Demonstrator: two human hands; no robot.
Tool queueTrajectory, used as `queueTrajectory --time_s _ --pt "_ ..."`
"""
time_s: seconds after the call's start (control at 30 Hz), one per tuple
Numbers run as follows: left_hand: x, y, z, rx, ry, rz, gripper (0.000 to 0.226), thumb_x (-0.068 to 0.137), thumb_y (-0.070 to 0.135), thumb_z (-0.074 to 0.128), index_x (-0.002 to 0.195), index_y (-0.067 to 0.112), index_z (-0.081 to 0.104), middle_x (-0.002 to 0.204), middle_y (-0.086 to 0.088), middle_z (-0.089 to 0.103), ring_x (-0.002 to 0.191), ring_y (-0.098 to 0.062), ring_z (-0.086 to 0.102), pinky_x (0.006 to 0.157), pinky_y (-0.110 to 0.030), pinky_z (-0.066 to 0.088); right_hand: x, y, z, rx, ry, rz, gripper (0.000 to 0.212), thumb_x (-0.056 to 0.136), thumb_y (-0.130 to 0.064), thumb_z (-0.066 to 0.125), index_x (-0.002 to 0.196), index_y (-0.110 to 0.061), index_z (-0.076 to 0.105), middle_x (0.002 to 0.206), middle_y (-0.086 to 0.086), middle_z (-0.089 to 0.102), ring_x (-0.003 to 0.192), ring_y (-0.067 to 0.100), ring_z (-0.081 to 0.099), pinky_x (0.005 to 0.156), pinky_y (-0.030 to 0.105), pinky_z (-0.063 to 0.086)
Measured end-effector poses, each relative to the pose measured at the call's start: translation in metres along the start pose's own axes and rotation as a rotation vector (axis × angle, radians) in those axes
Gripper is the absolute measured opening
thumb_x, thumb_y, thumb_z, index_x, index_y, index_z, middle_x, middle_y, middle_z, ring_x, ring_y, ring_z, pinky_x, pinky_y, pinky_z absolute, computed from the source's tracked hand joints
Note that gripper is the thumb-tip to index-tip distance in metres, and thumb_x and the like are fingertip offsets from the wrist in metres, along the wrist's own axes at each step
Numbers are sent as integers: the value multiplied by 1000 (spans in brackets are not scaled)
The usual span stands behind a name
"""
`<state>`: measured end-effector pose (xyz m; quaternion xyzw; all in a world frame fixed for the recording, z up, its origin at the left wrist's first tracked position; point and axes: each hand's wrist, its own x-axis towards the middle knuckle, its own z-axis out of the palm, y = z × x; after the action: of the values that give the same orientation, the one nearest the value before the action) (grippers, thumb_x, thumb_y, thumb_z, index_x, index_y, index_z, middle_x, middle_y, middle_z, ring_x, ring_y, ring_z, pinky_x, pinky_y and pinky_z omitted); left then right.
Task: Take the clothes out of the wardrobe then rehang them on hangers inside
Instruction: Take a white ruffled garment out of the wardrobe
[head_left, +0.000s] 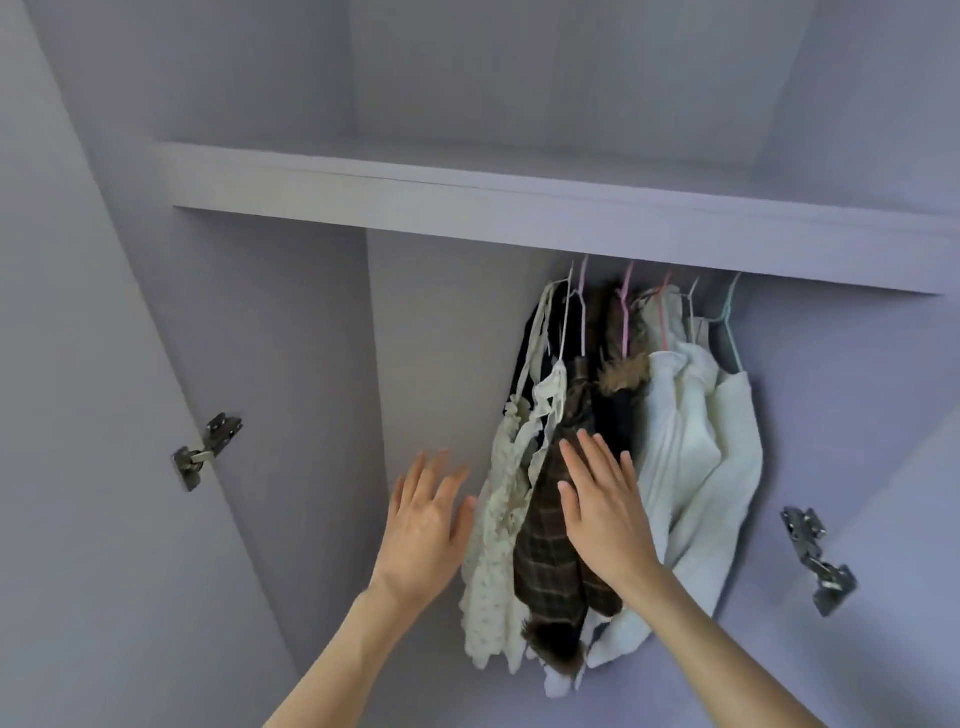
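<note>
While both hands reach up with fingers spread, holding nothing, the right hand (597, 512) lies against the plaid garment (550, 551) at lower centre; the left hand (423, 512) hovers beside the floral dress (493, 519).

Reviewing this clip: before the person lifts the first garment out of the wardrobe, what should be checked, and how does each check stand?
1. Both hands free: left hand and right hand open, holding nothing: ok.
2. Clothes on hangers: pink hanger and neighbours carry garments: ok.
3. Nearest garment reachable: right hand is over the plaid garment: ok.
4. Hooks free to lift off the rail: hidden behind the shelf: cannot tell.
5. Garments untangled: floral garment straps crossing: cannot tell.
</note>
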<state>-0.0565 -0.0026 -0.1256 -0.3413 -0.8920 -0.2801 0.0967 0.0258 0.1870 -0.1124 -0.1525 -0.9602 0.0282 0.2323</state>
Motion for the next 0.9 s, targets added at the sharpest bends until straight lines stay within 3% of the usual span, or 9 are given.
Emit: queueTrajectory --time_s 0.2,0.3,0.4,0.47,0.57,0.67,0.9 --pt "68 23 37 -142 3 3 39 99 29 35 137 20 41 152 -2 24 143 -23 8 115 -40 12 80 45 -6 13 93 31 59 93 -35 17 138 -7 42 147 14 35 139 28 27 113 41 10" --pt "111 36 46 -216 64 6 39 98 24 40 136 14 43 150 -6 29 142 -25 14 116 -38 14 122 52 -4 23 80 -59 56 94 -34 22 141 -6 36 150 10 29 141 22 21 113 36 6" --pt "149 51 54 -269 100 24 38 98 20 42 134 9 45 144 -8 38 138 -24 24 114 -33 19 145 61 8 -16 82 -90 56 91 -32 26 134 -2 46 142 13 43 134 25 36 110 43 19" --pt "168 60 59 -305 100 40 39 98 19 41 135 7 43 141 -8 41 135 -21 30 111 -24 20 148 70 17 -35 85 -67 53 90 -29 28 130 -2 51 138 12 49 129 25 44 113 40 25" --pt "190 71 69 -396 87 -11 40 100 19 35 138 7 38 139 -7 41 131 -16 31 102 -10 16 144 82 29 -7 112 -58 50 98 -28 20 130 -5 51 139 9 48 129 22 44 109 38 21" --pt "199 77 83 -466 47 -69 42 99 22 38 139 7 36 140 -6 40 131 -15 28 100 -10 16 144 88 37 22 118 -67 59 101 -34 7 133 -7 49 140 8 46 130 21 43 108 38 23" --pt "208 73 97 -480 94 -80 35 93 12 51 128 5 47 122 -4 49 111 -9 37 93 -12 27 147 91 43 111 115 -91 59 101 -35 8 135 -5 45 140 8 47 130 19 43 110 35 21"
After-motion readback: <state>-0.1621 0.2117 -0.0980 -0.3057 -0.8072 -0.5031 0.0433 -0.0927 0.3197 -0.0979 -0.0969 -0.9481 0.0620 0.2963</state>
